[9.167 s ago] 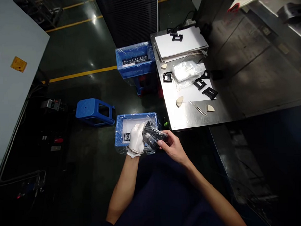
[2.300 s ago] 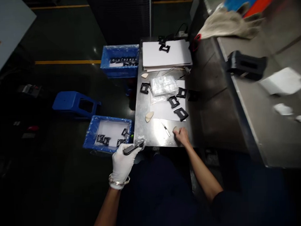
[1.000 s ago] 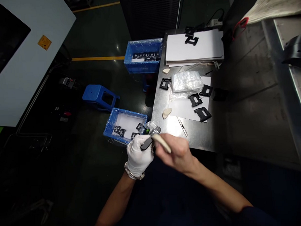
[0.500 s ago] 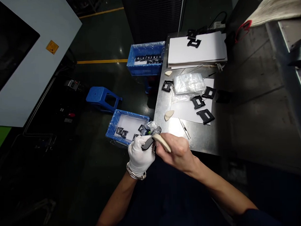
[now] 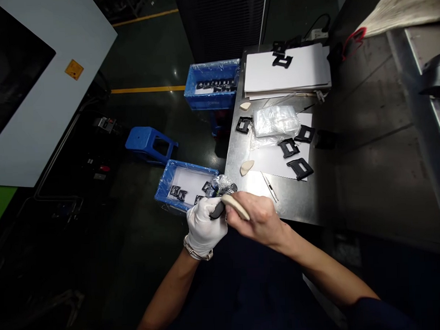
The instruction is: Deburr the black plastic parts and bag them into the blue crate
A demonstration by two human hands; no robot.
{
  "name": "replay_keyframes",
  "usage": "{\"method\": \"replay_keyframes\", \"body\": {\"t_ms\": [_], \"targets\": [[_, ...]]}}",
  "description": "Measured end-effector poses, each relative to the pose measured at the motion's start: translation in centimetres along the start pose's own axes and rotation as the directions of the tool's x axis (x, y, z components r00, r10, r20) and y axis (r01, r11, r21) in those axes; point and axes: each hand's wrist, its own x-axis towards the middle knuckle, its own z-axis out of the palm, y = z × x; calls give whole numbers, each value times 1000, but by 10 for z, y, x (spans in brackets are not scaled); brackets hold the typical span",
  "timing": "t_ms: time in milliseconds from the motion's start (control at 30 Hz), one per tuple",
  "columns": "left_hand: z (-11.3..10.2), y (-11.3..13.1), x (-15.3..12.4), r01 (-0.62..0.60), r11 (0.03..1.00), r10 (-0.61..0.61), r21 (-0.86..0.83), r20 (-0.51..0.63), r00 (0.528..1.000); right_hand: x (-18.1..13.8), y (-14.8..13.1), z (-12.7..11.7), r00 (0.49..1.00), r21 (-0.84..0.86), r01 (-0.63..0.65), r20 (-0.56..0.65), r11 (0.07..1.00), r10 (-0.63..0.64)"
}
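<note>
My left hand [image 5: 206, 225], in a white glove with a metal band at the wrist, is closed on a black plastic part [image 5: 217, 211]. My bare right hand [image 5: 257, 216] grips a cream-coloured felt pad [image 5: 236, 207], its edge pressed against the black part. Both hands are close together in front of my body, just off the table's near corner. Much of the black part is hidden by the fingers and the pad. Two more cream pads, a nearer one [image 5: 247, 168] and a farther one [image 5: 246, 106], lie on the metal table [image 5: 237, 150].
Black frame-like parts [image 5: 300, 168] lie on white paper beside a stack of clear plastic bags [image 5: 276, 120]. A pen-like tool [image 5: 269, 186] rests near the table edge. Plastic-lined blue bins [image 5: 162, 179] hold black parts. Left of the table stands a blue stool [image 5: 143, 139].
The black part has tilted a little in my left hand, showing a shorter, rounder end. The pad has shifted very slightly against it. Both hands keep their grips.
</note>
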Motion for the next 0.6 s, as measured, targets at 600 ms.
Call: {"method": "replay_keyframes", "body": {"t_ms": [600], "targets": [[2, 11, 7, 94, 993, -102, -70, -108, 989, -2, -3, -22, 987, -29, -112, -119, 993, 108]]}}
